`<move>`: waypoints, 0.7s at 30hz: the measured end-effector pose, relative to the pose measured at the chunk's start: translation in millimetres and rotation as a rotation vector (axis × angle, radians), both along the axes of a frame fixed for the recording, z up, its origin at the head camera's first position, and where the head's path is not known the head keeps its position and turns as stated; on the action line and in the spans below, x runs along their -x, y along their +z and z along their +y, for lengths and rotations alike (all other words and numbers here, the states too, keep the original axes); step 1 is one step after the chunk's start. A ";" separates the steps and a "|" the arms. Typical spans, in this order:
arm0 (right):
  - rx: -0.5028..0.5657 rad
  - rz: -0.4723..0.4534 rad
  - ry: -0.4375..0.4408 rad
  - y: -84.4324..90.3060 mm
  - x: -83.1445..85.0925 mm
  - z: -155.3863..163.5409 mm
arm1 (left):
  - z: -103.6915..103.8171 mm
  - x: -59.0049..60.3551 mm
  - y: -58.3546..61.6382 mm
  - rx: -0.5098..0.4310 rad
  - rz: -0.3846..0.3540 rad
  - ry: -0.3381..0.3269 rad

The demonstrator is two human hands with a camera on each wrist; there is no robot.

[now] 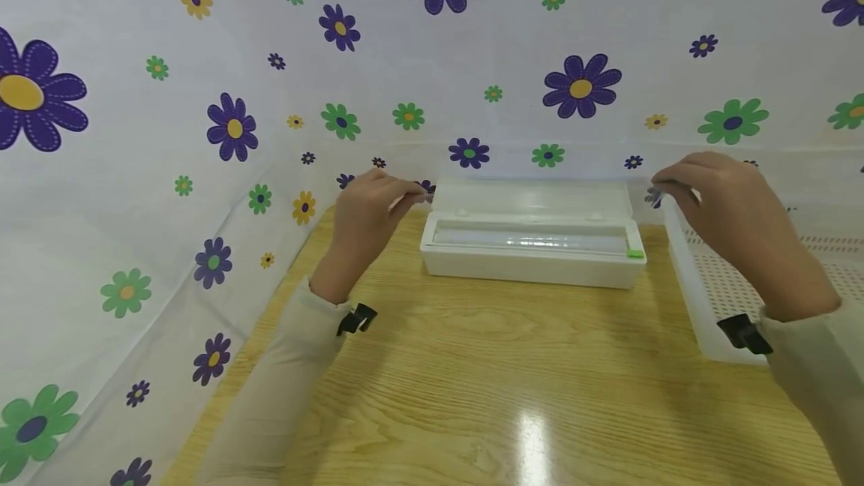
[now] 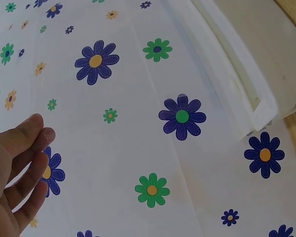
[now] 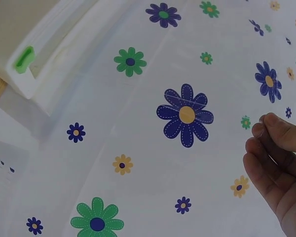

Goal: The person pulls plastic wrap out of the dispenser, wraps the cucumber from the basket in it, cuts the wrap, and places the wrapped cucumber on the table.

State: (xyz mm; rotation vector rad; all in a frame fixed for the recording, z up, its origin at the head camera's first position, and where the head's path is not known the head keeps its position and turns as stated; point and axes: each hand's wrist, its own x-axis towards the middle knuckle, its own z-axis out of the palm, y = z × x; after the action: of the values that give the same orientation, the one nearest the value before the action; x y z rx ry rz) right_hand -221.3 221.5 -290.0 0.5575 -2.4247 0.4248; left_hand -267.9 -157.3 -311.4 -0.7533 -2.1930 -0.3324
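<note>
Thumb and fingertips of my left hand (image 1: 367, 212) pinch a corner of clear cling film (image 1: 424, 197), just left of a long white dispenser box (image 1: 526, 267). On the other side, my right hand (image 1: 725, 201) pinches the film too, above the box's right end. Between the hands the sheet is nearly invisible; a faint edge crosses a purple flower in the right wrist view. The box's lid (image 1: 533, 199) is raised, and a film roll (image 1: 533, 238) lies inside. A green slide cutter (image 1: 634, 253) sits at the front right corner of the box.
A white perforated plastic basket (image 1: 688, 306) stands on the right of the wooden table (image 1: 486, 366), beneath my right forearm. Flower-patterned sheeting (image 1: 499, 43) hangs behind and along the left side. Black clips (image 1: 358, 319) are on both sleeve cuffs.
</note>
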 end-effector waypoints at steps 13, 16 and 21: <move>-0.046 0.144 0.077 -7.9 -26.5 2.1 | -12.1 -27.0 -4.7 0.020 0.068 -0.114; -0.078 0.148 0.116 -12.0 -33.2 4.5 | -15.2 -32.5 -7.2 0.036 0.061 -0.159; -0.111 0.147 0.204 -23.0 -41.6 8.4 | -21.1 -39.8 -12.3 0.074 -0.007 -0.228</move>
State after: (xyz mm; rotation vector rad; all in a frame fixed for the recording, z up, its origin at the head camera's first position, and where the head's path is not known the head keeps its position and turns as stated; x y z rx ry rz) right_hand -179.7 229.9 -313.1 0.8591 -2.2690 0.3218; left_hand -228.1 -178.4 -323.7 -1.0483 -2.1392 -0.3704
